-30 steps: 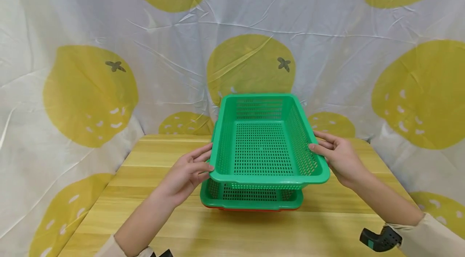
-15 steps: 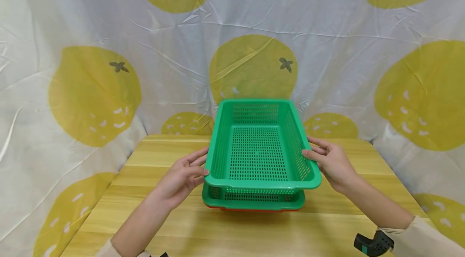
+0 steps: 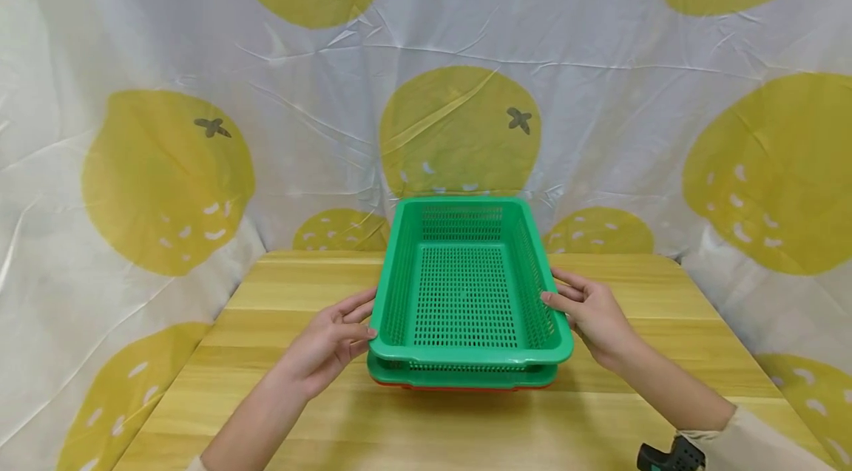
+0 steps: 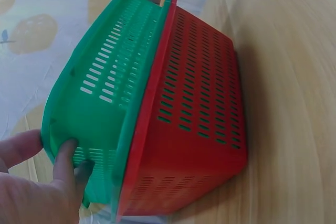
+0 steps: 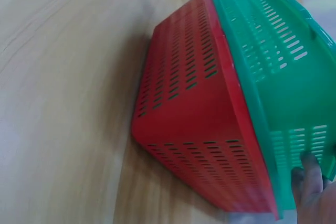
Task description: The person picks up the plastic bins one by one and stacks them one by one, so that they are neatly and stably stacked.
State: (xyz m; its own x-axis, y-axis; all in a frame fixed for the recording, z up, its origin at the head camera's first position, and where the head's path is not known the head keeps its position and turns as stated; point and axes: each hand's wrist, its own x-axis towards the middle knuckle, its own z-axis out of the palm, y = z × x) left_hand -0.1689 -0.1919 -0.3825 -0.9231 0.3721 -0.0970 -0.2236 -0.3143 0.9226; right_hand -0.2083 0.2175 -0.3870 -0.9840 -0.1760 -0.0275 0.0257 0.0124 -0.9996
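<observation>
A green perforated plastic basket [image 3: 464, 361] is held at its sides by both hands, tilted slightly with its far end raised. My left hand [image 3: 326, 345] pinches its left rim near the front corner, thumb on the rim and fingers against the outer wall. On the right side, my right hand [image 3: 599, 319] grips the rim with the thumb over the edge. The held basket's lower part sits inside a second green basket [image 3: 466, 381], whose rim shows just below. That one is nested in a red perforated basket [image 4: 152, 153], which stands on the table.
The wooden table [image 3: 459, 434] runs under and around the stack. A white cloth [image 3: 313, 131] printed with large yellow fruit hangs behind and at both sides. A black device [image 3: 672, 454] is worn by the right sleeve.
Both hands have lowered the upper green basket and shifted it a little left. The gap between its rim and the lower green basket's rim has narrowed. The lower baskets have stayed in place.
</observation>
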